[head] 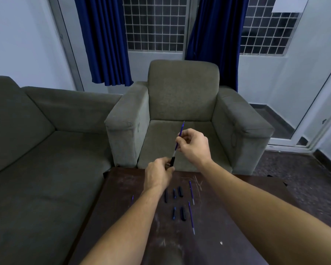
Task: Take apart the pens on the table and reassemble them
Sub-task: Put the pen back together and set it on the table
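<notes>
In the centre of the frame, above the far edge of the table [227,217], the left hand [158,175] curls its fingers around a black pen barrel [172,162]. The right hand [194,146], just above it, pinches a blue refill [182,128] between thumb and forefinger; the refill's lower end meets the barrel's mouth. Below the hands, black caps [180,191], small blue pieces [174,213] and two loose refills [191,217] lie in rows on the table. An armchair [182,96] stands behind.
</notes>
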